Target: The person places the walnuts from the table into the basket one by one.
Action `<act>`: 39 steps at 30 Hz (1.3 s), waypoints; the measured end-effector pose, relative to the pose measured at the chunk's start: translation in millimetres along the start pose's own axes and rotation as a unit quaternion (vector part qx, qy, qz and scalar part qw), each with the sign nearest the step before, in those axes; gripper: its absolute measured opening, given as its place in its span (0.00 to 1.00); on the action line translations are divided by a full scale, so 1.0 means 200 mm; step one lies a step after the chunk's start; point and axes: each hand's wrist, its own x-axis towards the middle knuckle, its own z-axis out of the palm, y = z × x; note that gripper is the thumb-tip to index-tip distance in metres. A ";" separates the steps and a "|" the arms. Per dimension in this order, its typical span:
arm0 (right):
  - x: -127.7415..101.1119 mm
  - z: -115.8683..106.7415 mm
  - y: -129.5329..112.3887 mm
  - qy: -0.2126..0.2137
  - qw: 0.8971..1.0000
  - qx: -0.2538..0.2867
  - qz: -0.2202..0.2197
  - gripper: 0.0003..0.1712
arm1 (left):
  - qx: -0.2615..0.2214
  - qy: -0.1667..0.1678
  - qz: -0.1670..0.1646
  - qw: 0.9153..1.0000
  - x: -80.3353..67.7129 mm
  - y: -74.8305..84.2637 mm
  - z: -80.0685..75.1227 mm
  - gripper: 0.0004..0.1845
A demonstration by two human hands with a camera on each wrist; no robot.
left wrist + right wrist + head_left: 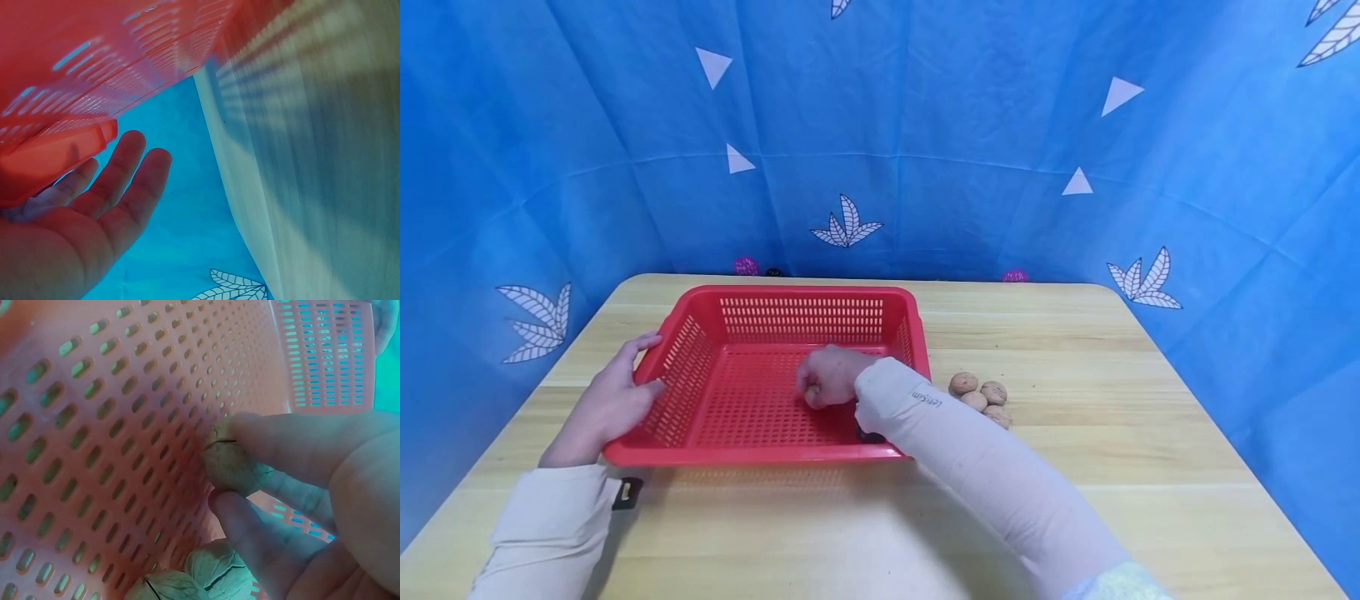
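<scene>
A red slotted plastic basket point(752, 455) stands on the table. My left hand point(606, 404) grips its left rim, thumb toward the inside. In the left wrist view the other fingers point(134, 194) reach out beneath the rim. Inside the basket, low over its floor, my right hand point(835, 377) pinches a walnut point(234, 464) between thumb and fingertips. Two more walnuts point(215, 570) show below those fingers in the right wrist view, against the slotted floor; the forearm hides that part of the basket from the head view.
Several walnuts point(973, 401) lie in a cluster on the wooden table point(1120, 467), just right of the basket and behind the right forearm. A blue patterned curtain point(925, 108) hangs around the table's back and sides.
</scene>
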 end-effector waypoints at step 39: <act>-0.42 -0.33 0.28 0.121 0.856 0.477 -0.157 0.20 | 0.005 0.002 -0.013 1.000 0.00 0.01 0.00 0.47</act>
